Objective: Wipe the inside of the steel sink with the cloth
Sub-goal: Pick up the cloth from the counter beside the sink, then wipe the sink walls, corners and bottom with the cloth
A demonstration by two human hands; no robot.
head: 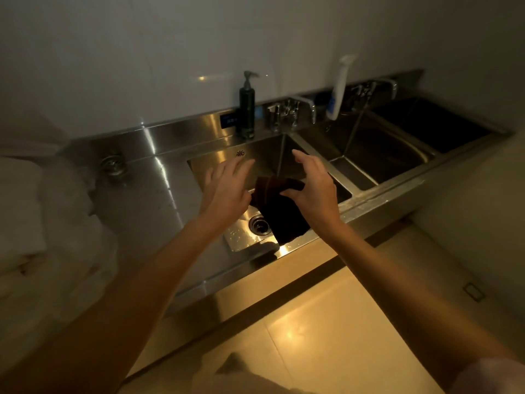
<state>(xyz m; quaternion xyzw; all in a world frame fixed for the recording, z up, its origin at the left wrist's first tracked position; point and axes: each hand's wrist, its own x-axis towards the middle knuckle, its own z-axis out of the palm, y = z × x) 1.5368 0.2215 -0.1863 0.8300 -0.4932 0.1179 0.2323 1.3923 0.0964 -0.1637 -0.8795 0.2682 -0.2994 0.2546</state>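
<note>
- Steel sink (216, 166) fills the counter in front of me, a thin stream of water falling into its left basin from the tap (301, 105) above.
- Dark cloth (279, 211) hangs over that basin, just right of the drain (260, 224), held up between both my hands.
- My right hand (314, 189) pinches its top edge with thumb and a finger; the others arch loosely.
- My left hand (227, 191) touches the cloth's left edge, fingers spread straight; I cannot tell whether the thumb grips.

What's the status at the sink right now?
Right hand pinches dark cloth over left steel sink. Left hand at cloth's edge, fingers straight. Drain uncovered, nothing blocking.
</note>
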